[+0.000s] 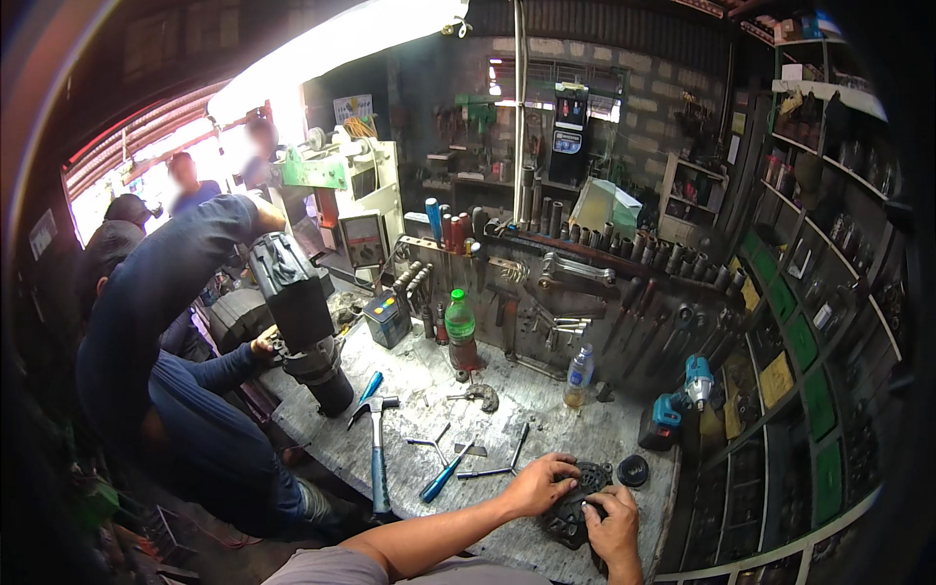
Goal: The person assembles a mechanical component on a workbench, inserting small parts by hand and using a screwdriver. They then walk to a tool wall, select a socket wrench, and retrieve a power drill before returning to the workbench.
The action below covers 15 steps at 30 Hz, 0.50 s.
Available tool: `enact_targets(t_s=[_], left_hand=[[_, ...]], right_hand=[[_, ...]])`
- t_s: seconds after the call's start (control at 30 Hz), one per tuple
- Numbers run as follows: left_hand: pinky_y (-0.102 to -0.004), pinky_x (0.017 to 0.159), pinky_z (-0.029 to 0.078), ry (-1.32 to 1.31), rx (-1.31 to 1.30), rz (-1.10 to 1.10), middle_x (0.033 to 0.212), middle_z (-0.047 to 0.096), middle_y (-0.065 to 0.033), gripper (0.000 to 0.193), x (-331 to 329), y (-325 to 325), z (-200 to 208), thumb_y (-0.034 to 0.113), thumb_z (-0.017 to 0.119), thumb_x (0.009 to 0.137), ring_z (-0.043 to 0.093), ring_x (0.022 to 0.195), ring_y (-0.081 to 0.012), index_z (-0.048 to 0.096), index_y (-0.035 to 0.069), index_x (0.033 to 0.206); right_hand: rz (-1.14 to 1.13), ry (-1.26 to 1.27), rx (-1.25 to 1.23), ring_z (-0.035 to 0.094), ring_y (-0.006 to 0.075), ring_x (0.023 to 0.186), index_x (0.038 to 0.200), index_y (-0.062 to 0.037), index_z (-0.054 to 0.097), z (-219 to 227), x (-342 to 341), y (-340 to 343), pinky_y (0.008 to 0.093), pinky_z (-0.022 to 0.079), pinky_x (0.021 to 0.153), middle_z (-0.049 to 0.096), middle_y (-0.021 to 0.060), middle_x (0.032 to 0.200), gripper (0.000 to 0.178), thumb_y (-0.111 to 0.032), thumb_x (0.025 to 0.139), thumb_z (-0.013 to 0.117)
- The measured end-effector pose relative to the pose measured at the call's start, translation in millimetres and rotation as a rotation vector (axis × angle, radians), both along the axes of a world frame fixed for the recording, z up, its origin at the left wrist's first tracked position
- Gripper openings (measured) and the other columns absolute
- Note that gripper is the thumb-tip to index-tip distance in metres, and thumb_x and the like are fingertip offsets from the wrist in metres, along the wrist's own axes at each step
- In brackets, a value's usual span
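Observation:
Near the front edge of the workbench, a dark round metal housing with openings (564, 522) lies under both my hands. It looks like an alternator end cover. My left hand (542, 486) reaches in from the left, its fingers curled over the housing's far rim. On the near right side my right hand (616, 531) is closed, thumb and finger pinched over the housing; a small pale spot shows at the fingertips, too small to name. Just beyond my right hand sits a black round pulley-like part (633, 471).
A blue cordless impact wrench (673, 405) stands at the bench's right. Leftward lie Y-shaped wrenches (512, 462), a screwdriver (447, 475) and a hammer (378, 448). Bottles (460, 331) stand before the tool rack (624, 263). A co-worker (185, 351) leans over the left side.

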<state>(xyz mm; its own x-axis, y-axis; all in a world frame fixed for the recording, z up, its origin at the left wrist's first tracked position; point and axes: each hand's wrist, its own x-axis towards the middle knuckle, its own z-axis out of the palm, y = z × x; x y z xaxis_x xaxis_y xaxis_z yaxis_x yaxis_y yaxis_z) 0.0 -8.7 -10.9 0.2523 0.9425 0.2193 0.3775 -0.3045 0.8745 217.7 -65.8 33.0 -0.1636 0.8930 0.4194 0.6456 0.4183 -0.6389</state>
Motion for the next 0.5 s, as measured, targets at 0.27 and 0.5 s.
enact_targets(t_s=[0.27,0.5], left_hand=[[-0.0434,0.112,0.057,0.052,-0.069,-0.002,0.148,0.07,-0.0164,0.025,-4,4,11,0.021,0.086,0.098,0.069,0.135,-0.036,0.083,0.005,0.118],[-0.0429,0.115,0.055,-0.024,-0.109,-0.071,0.147,0.07,-0.0203,0.024,-4,4,18,0.01,0.078,0.099,0.069,0.135,-0.0392,0.082,0.002,0.122]], right_hand=[[-0.002,-0.02,-0.041,0.072,0.0386,0.104,0.094,-0.0007,0.077,4,0,-2,0.0465,0.058,0.094,0.071,0.0171,0.108,0.022,-0.007,0.08,0.092],[-0.029,0.021,-0.077,0.07,0.0378,0.104,0.103,-0.0064,0.076,-2,1,1,0.0477,0.057,0.093,0.071,0.0137,0.11,0.033,-0.016,0.08,0.097]])
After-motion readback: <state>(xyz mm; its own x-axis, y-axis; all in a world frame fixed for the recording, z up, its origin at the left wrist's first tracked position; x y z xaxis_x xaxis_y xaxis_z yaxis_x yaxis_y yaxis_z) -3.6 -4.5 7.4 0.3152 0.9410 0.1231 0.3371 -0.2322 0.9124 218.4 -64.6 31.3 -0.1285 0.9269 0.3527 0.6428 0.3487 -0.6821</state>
